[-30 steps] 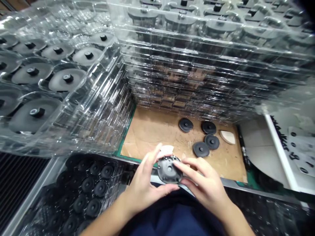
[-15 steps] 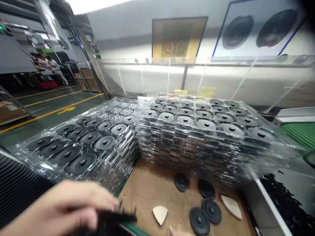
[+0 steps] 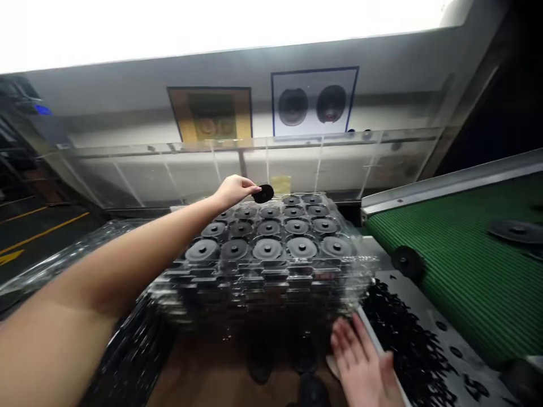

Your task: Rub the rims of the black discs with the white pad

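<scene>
My left hand (image 3: pixel 232 191) is stretched far out over the back of a stack of clear plastic trays (image 3: pixel 263 271) and pinches a small black disc (image 3: pixel 263 194) at its fingertips. The top tray holds several black round parts with centre knobs (image 3: pixel 267 247) in rows. My right hand (image 3: pixel 365 367) lies low at the front right with its fingers stretched out flat, holding nothing, next to the foot of the stack. Dark discs (image 3: pixel 311 387) lie on the brown board below the stack, dim in shadow.
A green ribbed conveyor belt (image 3: pixel 462 271) runs along the right with black discs (image 3: pixel 407 260) on and beside it. A pile of small black parts (image 3: pixel 403 339) fills a white tray. A clear shield (image 3: pixel 254 164) and wall posters stand behind the stack.
My head has lifted and turned right. My left hand has carried the black disc from near my lap out over the far rows of the top tray. My right hand has let go and dropped to the bench.
</scene>
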`<state>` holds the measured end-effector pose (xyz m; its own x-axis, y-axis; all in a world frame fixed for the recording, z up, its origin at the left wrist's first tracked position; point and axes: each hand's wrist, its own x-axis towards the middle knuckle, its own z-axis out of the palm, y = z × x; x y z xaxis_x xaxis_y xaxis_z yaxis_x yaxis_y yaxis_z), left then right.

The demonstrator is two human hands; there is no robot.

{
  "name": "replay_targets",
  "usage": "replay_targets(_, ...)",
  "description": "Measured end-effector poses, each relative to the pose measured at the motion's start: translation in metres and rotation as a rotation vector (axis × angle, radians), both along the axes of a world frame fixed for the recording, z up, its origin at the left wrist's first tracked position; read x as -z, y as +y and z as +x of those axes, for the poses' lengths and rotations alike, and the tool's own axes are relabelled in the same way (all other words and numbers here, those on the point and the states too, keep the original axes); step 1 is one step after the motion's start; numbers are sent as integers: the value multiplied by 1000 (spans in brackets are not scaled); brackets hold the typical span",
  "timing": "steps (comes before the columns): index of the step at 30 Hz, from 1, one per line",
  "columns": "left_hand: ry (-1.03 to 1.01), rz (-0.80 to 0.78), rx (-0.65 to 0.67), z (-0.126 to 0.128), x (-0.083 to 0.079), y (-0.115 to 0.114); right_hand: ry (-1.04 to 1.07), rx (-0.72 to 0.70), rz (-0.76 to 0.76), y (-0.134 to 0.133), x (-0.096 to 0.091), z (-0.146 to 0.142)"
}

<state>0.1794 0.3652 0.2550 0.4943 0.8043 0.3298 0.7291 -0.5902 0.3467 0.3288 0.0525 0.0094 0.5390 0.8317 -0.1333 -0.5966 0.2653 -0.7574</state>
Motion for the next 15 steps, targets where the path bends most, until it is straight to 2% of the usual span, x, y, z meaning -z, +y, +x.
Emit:
replay_targets(1,28,4,5,17,3,14,156,117,20,13,-8,18)
replay_targets(2,58,5,3,32,6,26,217,211,34,25,-15,36)
replay_targets(4,122,-6,-9,56,12,47,246,347,52,46,-24,67)
replay_targets(6,184,-25,-23,70,19,64,243,422,54,61,-29,91)
replay_targets(11,275,-23,-25,74,36,88,280,442,45,80,-43,119)
replay_targets(15,273,72,19,65,33,81,278,388,91,88,-66,124)
